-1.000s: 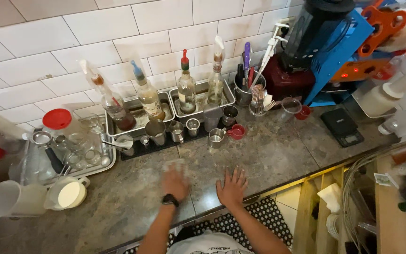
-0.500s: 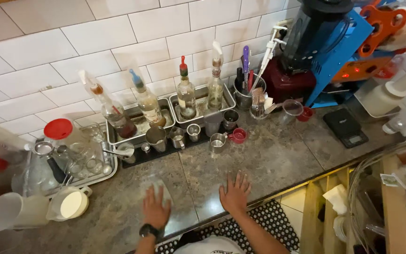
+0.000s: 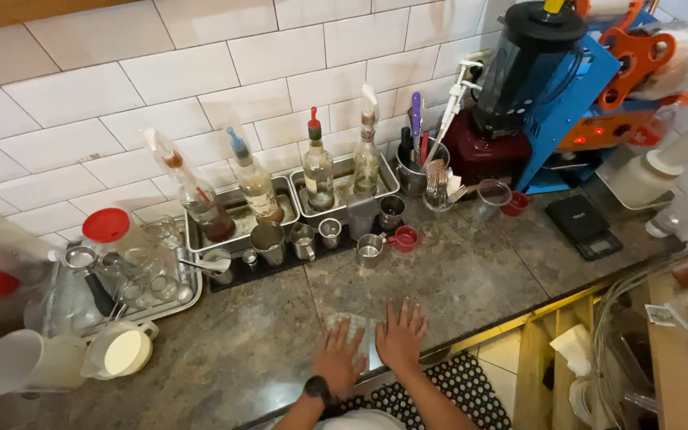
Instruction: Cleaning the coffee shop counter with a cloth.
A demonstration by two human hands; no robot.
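Both hands lie flat on the stone counter (image 3: 471, 279), close to its front edge. The left hand (image 3: 338, 357) is open with fingers spread, palm down, and a black watch (image 3: 316, 389) sits on its wrist. The right hand (image 3: 400, 335) is open too, fingers fanned out, just beside the left. Under and between them lies a clear see-through thing (image 3: 356, 328); what it is cannot be told. Small metal cups (image 3: 369, 249) stand further back.

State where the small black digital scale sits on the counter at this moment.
In the head view, the black scale lies on the stone counter at the right, in front of the blue machine, right of the small red cup, well away from both hands.
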